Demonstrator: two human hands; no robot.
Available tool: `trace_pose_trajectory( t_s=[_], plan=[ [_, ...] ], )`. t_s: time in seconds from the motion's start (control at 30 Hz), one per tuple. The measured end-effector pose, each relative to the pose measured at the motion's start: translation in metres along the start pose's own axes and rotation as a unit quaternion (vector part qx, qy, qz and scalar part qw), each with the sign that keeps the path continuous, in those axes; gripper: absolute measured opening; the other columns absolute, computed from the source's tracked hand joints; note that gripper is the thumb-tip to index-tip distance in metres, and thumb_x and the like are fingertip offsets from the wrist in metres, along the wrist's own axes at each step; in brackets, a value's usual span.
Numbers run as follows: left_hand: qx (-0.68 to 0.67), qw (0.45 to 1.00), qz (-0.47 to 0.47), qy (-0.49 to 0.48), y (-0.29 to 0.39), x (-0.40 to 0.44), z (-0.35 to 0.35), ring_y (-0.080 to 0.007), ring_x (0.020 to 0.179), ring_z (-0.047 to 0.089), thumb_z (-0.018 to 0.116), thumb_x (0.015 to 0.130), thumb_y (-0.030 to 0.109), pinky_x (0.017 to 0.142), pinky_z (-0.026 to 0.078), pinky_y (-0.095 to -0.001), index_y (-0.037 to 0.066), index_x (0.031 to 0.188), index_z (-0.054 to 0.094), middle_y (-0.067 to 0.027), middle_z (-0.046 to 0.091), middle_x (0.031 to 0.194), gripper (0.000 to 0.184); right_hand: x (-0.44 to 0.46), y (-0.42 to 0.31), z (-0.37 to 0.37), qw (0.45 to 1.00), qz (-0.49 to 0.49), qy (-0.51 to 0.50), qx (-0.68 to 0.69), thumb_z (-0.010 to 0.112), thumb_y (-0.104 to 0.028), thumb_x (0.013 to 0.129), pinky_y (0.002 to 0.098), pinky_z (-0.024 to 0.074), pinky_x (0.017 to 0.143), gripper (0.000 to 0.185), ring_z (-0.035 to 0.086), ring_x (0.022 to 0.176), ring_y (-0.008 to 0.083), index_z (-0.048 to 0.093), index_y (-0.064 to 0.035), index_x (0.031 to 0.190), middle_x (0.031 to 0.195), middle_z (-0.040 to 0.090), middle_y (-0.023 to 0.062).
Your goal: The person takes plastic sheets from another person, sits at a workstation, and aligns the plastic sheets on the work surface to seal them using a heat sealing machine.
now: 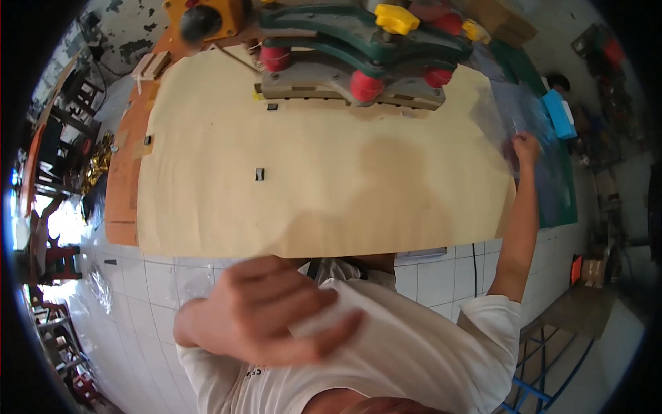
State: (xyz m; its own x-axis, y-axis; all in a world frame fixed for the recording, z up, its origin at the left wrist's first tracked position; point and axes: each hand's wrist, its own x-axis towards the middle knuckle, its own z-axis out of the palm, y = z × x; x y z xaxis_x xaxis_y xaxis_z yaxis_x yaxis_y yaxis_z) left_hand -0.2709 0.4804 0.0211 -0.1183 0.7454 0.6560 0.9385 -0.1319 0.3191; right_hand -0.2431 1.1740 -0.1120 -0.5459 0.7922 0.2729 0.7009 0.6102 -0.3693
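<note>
My left hand (276, 314) is raised close to the camera in front of my chest, a little blurred. Its fingers are loosely bent and apart, with nothing visible in them. At the table's right side, my right hand (526, 146) is closed in a pinch on a clear plastic sheet (498, 110). That sheet overlaps the right edge of a large tan paper sheet (207, 138) spread over the table. Two small dark pieces (260, 174) (272, 107) lie on the paper.
A green and grey machine head with red knobs (365, 86) and a yellow knob (396, 19) stands at the back. A blue box (559, 114) sits on the green mat (567, 207) at right. Wooden blocks (150, 67) lie back left.
</note>
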Motion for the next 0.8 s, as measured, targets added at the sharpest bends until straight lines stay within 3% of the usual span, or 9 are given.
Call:
trace_pose_trajectory(
  t_s=[0.07, 0.1, 0.2, 0.23, 0.3, 0.4, 0.57, 0.63, 0.8],
  plan=[
    [0.024, 0.997, 0.06, 0.038, 0.01, 0.023, -0.005, -0.0141, 0.053, 0.059, 0.076, 0.08, 0.024, 0.053, 0.045, -0.029, 0.015, 0.1, 0.063, -0.0042, 0.069, 0.077, 0.026, -0.001, -0.001, 0.003, 0.997, -0.016, 0.033, -0.068, 0.061, -0.019, 0.083, 0.0374, 0.0521, 0.073, 0.029, 0.071, 0.078, 0.0221, 0.074, -0.0057, 0.106, 0.087, 0.074, 0.0113],
    [0.023, 0.997, 0.06, 0.039, 0.022, 0.035, -0.001, -0.0141, 0.053, 0.059, 0.076, 0.08, 0.024, 0.053, 0.045, -0.029, 0.015, 0.1, 0.063, -0.0042, 0.069, 0.077, 0.026, -0.003, -0.002, -0.001, 0.999, -0.008, 0.023, -0.028, 0.062, -0.019, 0.084, 0.0333, 0.0519, 0.064, 0.028, 0.071, 0.073, 0.0197, 0.074, -0.0055, 0.105, 0.085, 0.074, 0.0097],
    [0.08, 0.98, -0.055, 0.175, 0.033, 0.052, 0.004, -0.0142, 0.052, 0.059, 0.072, 0.083, 0.019, 0.049, 0.042, -0.0257, 0.016, 0.105, 0.061, -0.0039, 0.069, 0.075, 0.025, 0.002, 0.005, -0.011, 0.998, 0.012, -0.001, 0.056, 0.062, -0.021, 0.086, 0.0295, 0.0506, 0.053, 0.028, 0.07, 0.068, 0.0172, 0.072, -0.0053, 0.108, 0.086, 0.074, 0.0083],
    [0.114, 0.977, 0.096, 0.153, 0.01, 0.052, -0.004, -0.0117, 0.05, 0.054, 0.068, 0.082, 0.009, 0.045, 0.037, -0.0239, 0.018, 0.111, 0.062, -0.0026, 0.064, 0.071, 0.031, 0.007, 0.008, -0.011, 0.994, 0.02, -0.022, 0.103, 0.061, -0.022, 0.088, 0.0299, 0.0496, 0.052, 0.029, 0.07, 0.067, 0.0171, 0.071, -0.0055, 0.111, 0.089, 0.074, 0.0085],
    [0.152, 0.951, 0.24, 0.123, 0.0, 0.051, -0.008, -0.0092, 0.048, 0.049, 0.064, 0.081, 0.0, 0.041, 0.032, -0.0221, 0.02, 0.117, 0.064, -0.0013, 0.059, 0.067, 0.042, 0.021, 0.025, -0.02, 0.989, 0.016, -0.013, 0.144, 0.059, -0.022, 0.091, 0.0293, 0.0491, 0.053, 0.029, 0.07, 0.067, 0.0168, 0.071, -0.0057, 0.112, 0.088, 0.073, 0.0087],
    [0.134, 0.958, 0.202, 0.156, 0.006, 0.055, -0.003, -0.0068, 0.049, 0.048, 0.064, 0.059, 0.001, 0.042, 0.038, -0.0193, 0.019, 0.11, 0.07, 0.0023, 0.055, 0.068, 0.055, 0.024, 0.014, -0.052, 0.975, -0.001, -0.029, 0.219, 0.059, -0.024, 0.096, 0.0275, 0.0484, 0.056, 0.028, 0.069, 0.07, 0.0144, 0.07, -0.0052, 0.114, 0.09, 0.073, 0.0077],
    [0.072, 0.961, 0.194, 0.182, 0.0, 0.044, 0.002, -0.0108, 0.052, 0.056, 0.068, 0.07, 0.008, 0.046, 0.042, -0.022, 0.019, 0.105, 0.067, -0.0027, 0.065, 0.078, 0.037, 0.051, 0.018, -0.116, 0.963, -0.097, 0.046, 0.249, 0.061, -0.034, 0.098, 0.0295, 0.0533, 0.066, 0.033, 0.07, 0.084, 0.0148, 0.07, -0.0074, 0.116, 0.102, 0.073, 0.0091],
    [0.026, 0.969, 0.16, 0.185, -0.004, 0.035, 0.006, -0.0137, 0.054, 0.06, 0.069, 0.075, 0.009, 0.046, 0.044, -0.0238, 0.017, 0.104, 0.063, -0.0049, 0.069, 0.082, 0.031, 0.004, -0.049, -0.174, 0.969, -0.16, 0.143, 0.122, 0.059, -0.034, 0.099, 0.0301, 0.0542, 0.077, 0.035, 0.068, 0.091, 0.015, 0.07, -0.0074, 0.119, 0.101, 0.073, 0.0079],
    [-0.034, 0.998, 0.044, 0.04, -0.022, 0.02, 0.018, -0.0171, 0.059, 0.065, 0.073, 0.075, 0.01, 0.05, 0.049, -0.0275, 0.013, 0.1, 0.065, -0.0068, 0.071, 0.087, 0.027, -0.043, -0.106, -0.252, 0.96, -0.22, 0.146, 0.097, 0.058, -0.032, 0.101, 0.0273, 0.0502, 0.08, 0.034, 0.063, 0.087, 0.0128, 0.069, -0.0054, 0.118, 0.098, 0.07, 0.0053]
  ],
)
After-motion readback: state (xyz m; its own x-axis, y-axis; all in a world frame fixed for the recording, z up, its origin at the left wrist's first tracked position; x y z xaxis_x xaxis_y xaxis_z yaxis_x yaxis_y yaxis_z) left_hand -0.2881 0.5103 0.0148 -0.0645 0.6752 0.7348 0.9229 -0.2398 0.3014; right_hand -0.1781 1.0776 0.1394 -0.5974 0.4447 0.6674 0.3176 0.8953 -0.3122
